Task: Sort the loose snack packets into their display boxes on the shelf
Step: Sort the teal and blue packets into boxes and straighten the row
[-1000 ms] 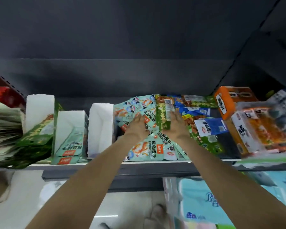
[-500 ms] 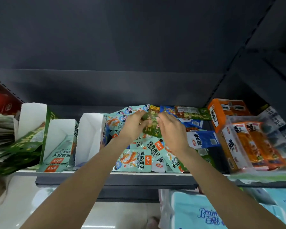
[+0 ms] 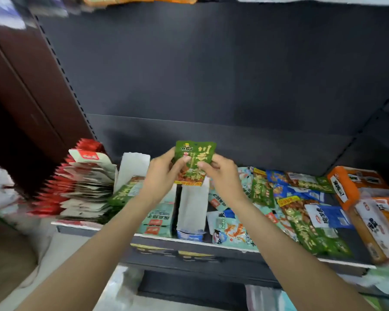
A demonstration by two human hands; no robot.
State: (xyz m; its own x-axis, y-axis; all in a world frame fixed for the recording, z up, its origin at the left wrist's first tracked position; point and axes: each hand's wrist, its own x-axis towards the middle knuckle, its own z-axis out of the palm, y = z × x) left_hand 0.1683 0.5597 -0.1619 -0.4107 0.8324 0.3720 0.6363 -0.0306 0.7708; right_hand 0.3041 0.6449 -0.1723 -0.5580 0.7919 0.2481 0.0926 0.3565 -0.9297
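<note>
A green snack packet [image 3: 194,162] with gold lettering is held upright above the shelf. My left hand [image 3: 163,173] pinches its left edge and my right hand [image 3: 220,172] pinches its right edge. Below it stand white display boxes: one with green packets [image 3: 135,163], one with teal packets [image 3: 160,218] and a white-walled one [image 3: 192,207]. To the right lies a loose pile of teal packets [image 3: 230,232], green packets [image 3: 305,230] and blue packets [image 3: 326,217].
A fanned stack of red and white packets [image 3: 81,182] fills the shelf's left end. Orange boxes [image 3: 346,187] and clear-wrapped orange snacks [image 3: 377,223] stand at the right. The dark shelf back panel [image 3: 211,86] rises behind. The shelf's front edge [image 3: 189,243] runs below my forearms.
Both hands have lifted the green packet up out of the loose pile and turned it upright. The view has tilted upward and shifted left.
</note>
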